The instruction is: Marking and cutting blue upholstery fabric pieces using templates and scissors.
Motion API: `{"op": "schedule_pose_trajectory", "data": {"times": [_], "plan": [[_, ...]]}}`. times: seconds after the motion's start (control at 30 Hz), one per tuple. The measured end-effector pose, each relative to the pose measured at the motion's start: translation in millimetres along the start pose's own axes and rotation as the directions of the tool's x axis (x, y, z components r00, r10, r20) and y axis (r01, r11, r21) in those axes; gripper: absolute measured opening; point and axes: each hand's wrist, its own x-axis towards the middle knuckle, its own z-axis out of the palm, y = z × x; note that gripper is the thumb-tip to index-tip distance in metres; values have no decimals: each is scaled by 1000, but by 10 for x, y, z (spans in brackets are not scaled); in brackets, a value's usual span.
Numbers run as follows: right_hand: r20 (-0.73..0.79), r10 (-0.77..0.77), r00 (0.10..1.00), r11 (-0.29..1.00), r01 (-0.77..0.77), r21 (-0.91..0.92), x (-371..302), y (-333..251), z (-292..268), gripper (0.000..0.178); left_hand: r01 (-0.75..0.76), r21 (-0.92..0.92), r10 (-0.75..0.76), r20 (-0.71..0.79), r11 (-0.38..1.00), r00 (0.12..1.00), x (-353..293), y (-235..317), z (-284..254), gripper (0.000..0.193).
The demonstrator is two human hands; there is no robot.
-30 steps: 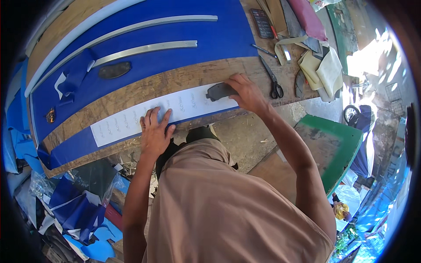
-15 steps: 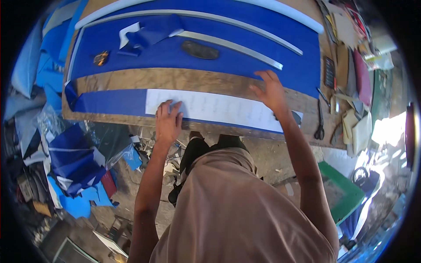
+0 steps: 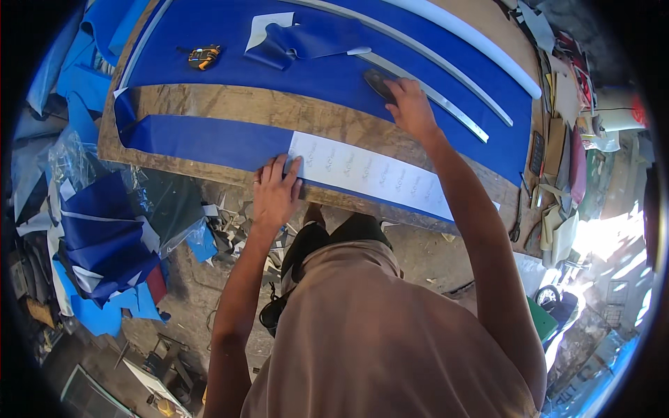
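A long blue strip (image 3: 202, 137), seemingly vinyl, lies along the near edge of the wooden table, with a white strip (image 3: 369, 171) bearing rows of faint marks over its right part. My left hand (image 3: 277, 191) rests with fingers spread on the blue strip, at the left end of the white one. Beyond the strips, my right hand (image 3: 413, 108) has its thumb and fingers at the near right end of a dark oblong block (image 3: 378, 85) on the large blue sheet (image 3: 320, 80). The fingers hide part of the block.
A black-and-orange tape measure (image 3: 204, 57) and a crumpled blue offcut (image 3: 306, 40) lie on the sheet. Long metal bars (image 3: 446, 108) and a white roll (image 3: 481, 49) stretch across it. Scissors (image 3: 516, 223) lie at the table's right. Blue scraps (image 3: 108, 237) are heaped at the left.
My right hand has moved away from above the white strip, forward and left to the dark block. My left hand stays on the strips. The whole view has shifted and turned.
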Motion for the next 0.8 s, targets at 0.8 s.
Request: {"op": "schedule_pose_trajectory", "data": {"times": [0.8], "plan": [[185,-161,970,987,157,33,-774,-1271,90,55,-36,69,29,96,997,995,-13,-129,91,61]]}}
